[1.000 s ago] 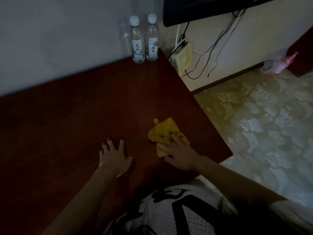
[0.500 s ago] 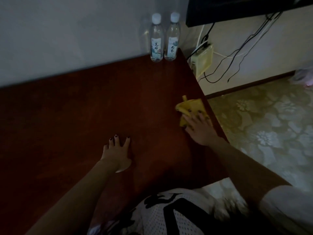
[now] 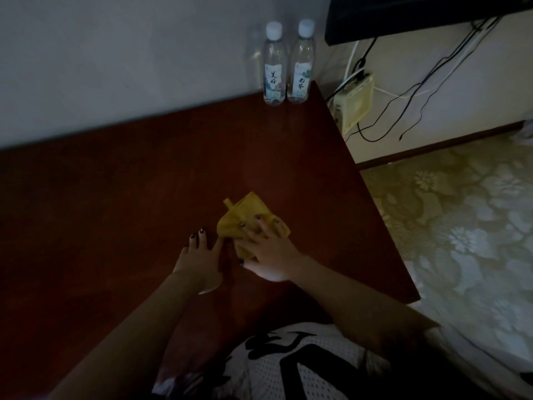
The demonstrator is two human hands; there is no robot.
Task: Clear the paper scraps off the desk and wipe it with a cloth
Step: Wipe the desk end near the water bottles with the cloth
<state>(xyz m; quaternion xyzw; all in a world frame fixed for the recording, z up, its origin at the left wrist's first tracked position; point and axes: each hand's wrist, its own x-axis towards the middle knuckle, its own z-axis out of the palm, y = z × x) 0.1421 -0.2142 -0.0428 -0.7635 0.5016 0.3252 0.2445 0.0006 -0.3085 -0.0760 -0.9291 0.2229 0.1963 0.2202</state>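
Observation:
A crumpled yellow cloth (image 3: 245, 215) lies on the dark red-brown desk (image 3: 129, 192), near its middle. My right hand (image 3: 271, 249) presses down on the cloth with spread, straight fingers. My left hand (image 3: 202, 258) rests flat on the desk just left of the cloth, fingers straight and close to the cloth's edge. No paper scraps show on the desk.
Two clear water bottles (image 3: 287, 64) stand at the desk's far right corner against the wall. A pale box with cables (image 3: 354, 105) hangs on the wall right of the desk, below a dark screen (image 3: 418, 15). Patterned carpet (image 3: 461, 232) lies beyond the desk's right edge.
My right hand slid the cloth out to the desk's right edge, then back left towards the middle, ending beside my left hand. The left hand stayed flat on the desk.

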